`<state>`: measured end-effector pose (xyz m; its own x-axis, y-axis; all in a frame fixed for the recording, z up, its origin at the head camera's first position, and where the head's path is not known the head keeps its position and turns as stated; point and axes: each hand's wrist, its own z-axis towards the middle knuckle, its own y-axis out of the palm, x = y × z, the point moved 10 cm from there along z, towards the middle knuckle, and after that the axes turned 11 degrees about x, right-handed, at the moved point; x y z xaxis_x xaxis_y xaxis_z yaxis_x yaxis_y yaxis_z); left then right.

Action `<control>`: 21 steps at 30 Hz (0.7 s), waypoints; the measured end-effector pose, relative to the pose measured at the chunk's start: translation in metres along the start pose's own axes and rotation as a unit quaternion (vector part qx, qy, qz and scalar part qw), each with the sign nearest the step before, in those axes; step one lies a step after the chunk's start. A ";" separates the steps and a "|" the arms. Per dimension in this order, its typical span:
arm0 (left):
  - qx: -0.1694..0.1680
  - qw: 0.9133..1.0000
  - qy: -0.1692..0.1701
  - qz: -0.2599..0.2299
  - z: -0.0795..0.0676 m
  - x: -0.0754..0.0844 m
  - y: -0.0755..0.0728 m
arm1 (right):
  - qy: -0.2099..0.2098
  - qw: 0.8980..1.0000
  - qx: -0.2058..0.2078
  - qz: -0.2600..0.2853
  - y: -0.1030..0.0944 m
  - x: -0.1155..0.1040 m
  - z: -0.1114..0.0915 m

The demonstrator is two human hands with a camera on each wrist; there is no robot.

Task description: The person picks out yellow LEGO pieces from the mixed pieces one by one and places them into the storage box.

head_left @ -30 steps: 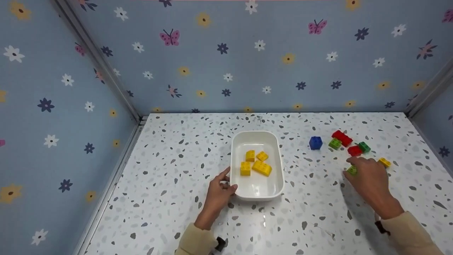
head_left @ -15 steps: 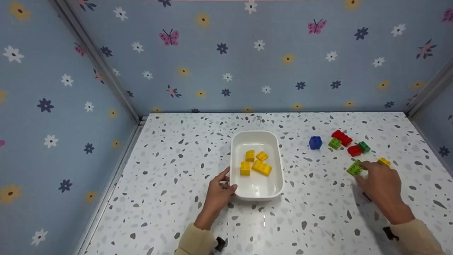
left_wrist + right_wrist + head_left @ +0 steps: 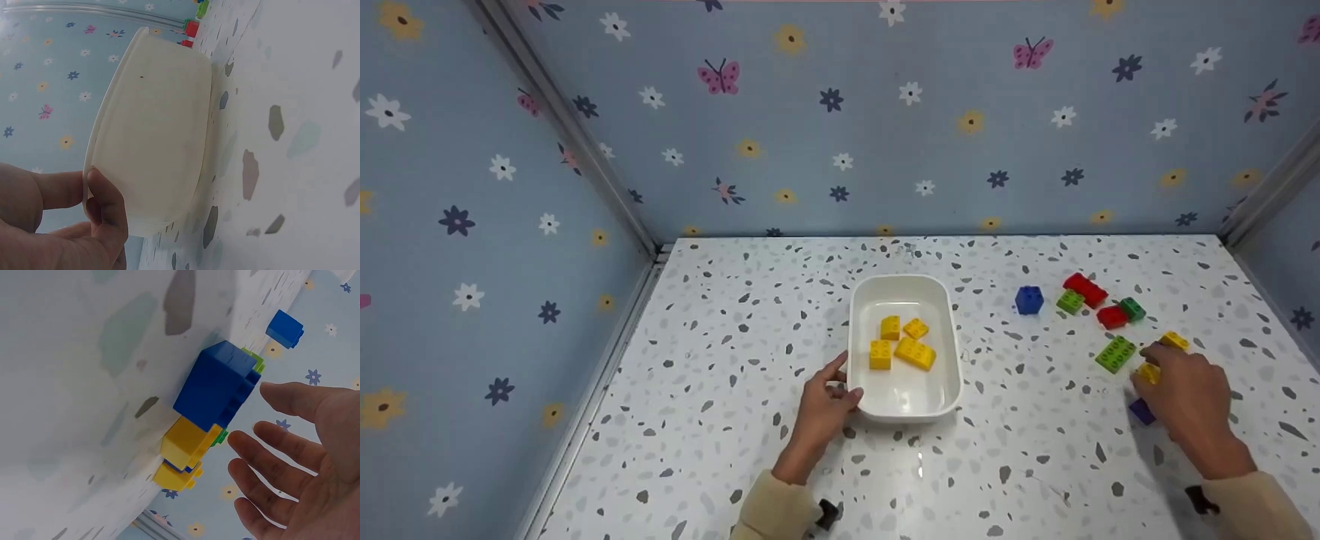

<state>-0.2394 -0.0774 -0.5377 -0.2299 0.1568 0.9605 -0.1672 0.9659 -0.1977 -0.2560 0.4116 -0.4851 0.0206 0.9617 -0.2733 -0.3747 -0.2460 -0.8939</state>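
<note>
My left hand (image 3: 823, 409) pinches the near-left rim of a white plastic tub (image 3: 905, 394); in the left wrist view its thumb and fingers close on the rim. Several yellow toy bricks (image 3: 915, 353) lie inside the tub. Over on the right, my right hand (image 3: 1192, 394) hovers with parted, loosely bent fingers around a yellow brick (image 3: 1147, 373). In the right wrist view, a gap shows between its fingertips and the yellow brick (image 3: 188, 441). A dark blue brick (image 3: 214, 385) sits right beside that brick, partly under the hand in the head view.
Another yellow brick (image 3: 1174, 341) and a long light green brick (image 3: 1115, 354) lie near the right hand. Farther back are red bricks (image 3: 1084, 290), a small light green one (image 3: 1069, 301), a dark green one (image 3: 1132, 308) and a blue one (image 3: 1029, 300). Patterned walls (image 3: 885, 120) enclose the speckled table.
My right hand has left the long green brick and moved right and toward me, to the yellow brick. The green brick lies on the table. The left hand and tub stay put.
</note>
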 end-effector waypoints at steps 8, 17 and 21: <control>0.003 1.000 -0.006 0.007 0.001 -0.001 0.000 | 0.041 0.998 -0.035 -0.013 0.004 0.017 -0.001; 0.010 1.000 -0.013 0.019 0.002 -0.002 0.000 | 0.061 0.996 -0.061 -0.033 0.008 0.028 -0.004; 0.010 1.000 -0.011 0.018 0.002 -0.002 0.000 | 0.061 0.995 -0.066 -0.039 0.007 0.032 -0.004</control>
<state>-0.2407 -0.0782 -0.5400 -0.2578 0.1865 0.9480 -0.1772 0.9554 -0.2361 -0.2547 0.4401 -0.5017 0.1603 0.9588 -0.2347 -0.2428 -0.1922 -0.9508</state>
